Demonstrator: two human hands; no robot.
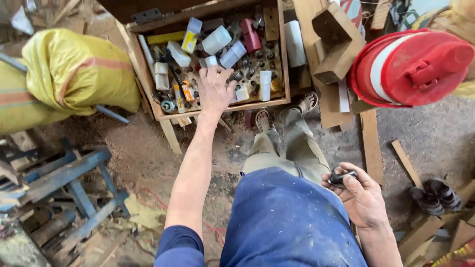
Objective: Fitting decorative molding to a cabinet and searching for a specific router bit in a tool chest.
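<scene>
Wooden box [148, 74] full of small parts sits at the upper middle of the frame, open to us, standing on the sawdust-strewn floor [148, 153] just beyond our sandalled feet. Our left hand [215, 89] is stretched out over its near edge, palm down and fingers loosely spread, the tips resting among the dark bolts [250, 66] and small white plastic bottles [225, 47] inside. We cannot tell whether those fingers have closed on any one piece; the back of the hand hides what lies beneath it.

Our right hand [358, 195] stays close to the body at the lower right of the frame, well apart from the box, curled around a small dark object [341, 177] pinched between thumb and fingers. Its kind is hard to make out; only a short black end with a pale glint shows.

So the box lies straight ahead and above both hands in the picture, its long side running left to right across the frame, and the left hand is by far the nearer, already inside it.

A yellow sack [74, 69] fills the upper left, a blue metal frame [74, 183] the lower left, and a red and white drum [410, 66] the upper right, partly cut off by the frame edge. Wooden offcuts [336, 49] lie between the drum and the box. The box's far side is hidden under a dark lid.
</scene>
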